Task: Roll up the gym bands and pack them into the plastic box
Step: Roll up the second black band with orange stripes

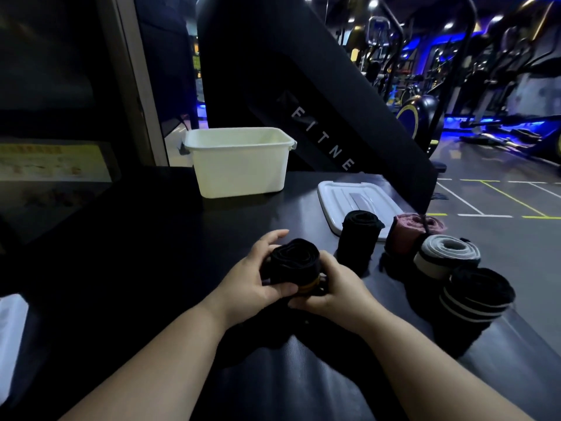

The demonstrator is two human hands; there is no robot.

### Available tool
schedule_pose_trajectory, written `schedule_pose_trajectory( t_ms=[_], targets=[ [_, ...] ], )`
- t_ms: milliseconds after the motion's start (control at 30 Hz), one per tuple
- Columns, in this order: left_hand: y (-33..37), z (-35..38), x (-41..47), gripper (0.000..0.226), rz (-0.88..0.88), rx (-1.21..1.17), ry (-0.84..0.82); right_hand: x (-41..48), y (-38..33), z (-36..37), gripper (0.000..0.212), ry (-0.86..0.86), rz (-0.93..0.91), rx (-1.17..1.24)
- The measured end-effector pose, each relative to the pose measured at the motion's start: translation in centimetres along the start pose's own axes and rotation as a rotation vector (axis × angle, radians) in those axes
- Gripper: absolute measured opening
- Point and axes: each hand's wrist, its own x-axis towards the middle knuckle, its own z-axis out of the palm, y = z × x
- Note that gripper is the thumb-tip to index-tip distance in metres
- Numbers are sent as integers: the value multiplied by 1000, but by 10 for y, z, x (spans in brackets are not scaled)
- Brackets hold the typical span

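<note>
**Keeping the Roll Tight**

We are holding a rolled black band at the bench, our left hand and right hand curled around it. We should be squeezing it snugly, so it cannot unroll before reaching the plastic box farther back.

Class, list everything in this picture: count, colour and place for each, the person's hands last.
Box: one, white, back of table.
Lid: one, white, right of box.
Black roll: one, black, upright by lid.
Pink roll: one, pink, right of black roll.
Grey roll: one, grey, before pink roll.
Striped roll: one, black and white, near right edge.
Held roll: one, black, between both hands.
Table: one, black.
Machines: several, dark, behind.
Left hand: grips held roll.
Right hand: grips held roll.
</note>
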Motion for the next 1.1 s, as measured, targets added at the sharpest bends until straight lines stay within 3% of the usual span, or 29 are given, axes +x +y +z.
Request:
schedule_pose_trajectory(
  t_ms=[167, 400, 633, 767, 900, 1033, 1100],
  targets=[
    [9, -4, -3, 80, 8, -32, -20, -2, -1, -9, 63, 75, -33, 64],
    [4, -7, 2, 64, -66, -74, -7, -8, -9, -12, 60, 27, -58, 268],
    [7, -5, 1, 46, -79, -59, -105, -11, -12, -15, 56, 135, -131, 248],
    [2, -1, 1, 60, -50, 26, -184, -14, -14, -16, 55, 159, -169, 220],
    [-1, -2, 0, 67, -25, 49, -132, -13, -11, -13, 56, 171, -187, 221],
    [7, -6, -1, 54, -56, -124, -103, -10, -10, -12, 64, 201, -142, 285],
    [10, -8, -1, 53, -59, -129, -81, -8, -8, -11, 62, 277, -162, 206]
  ],
)
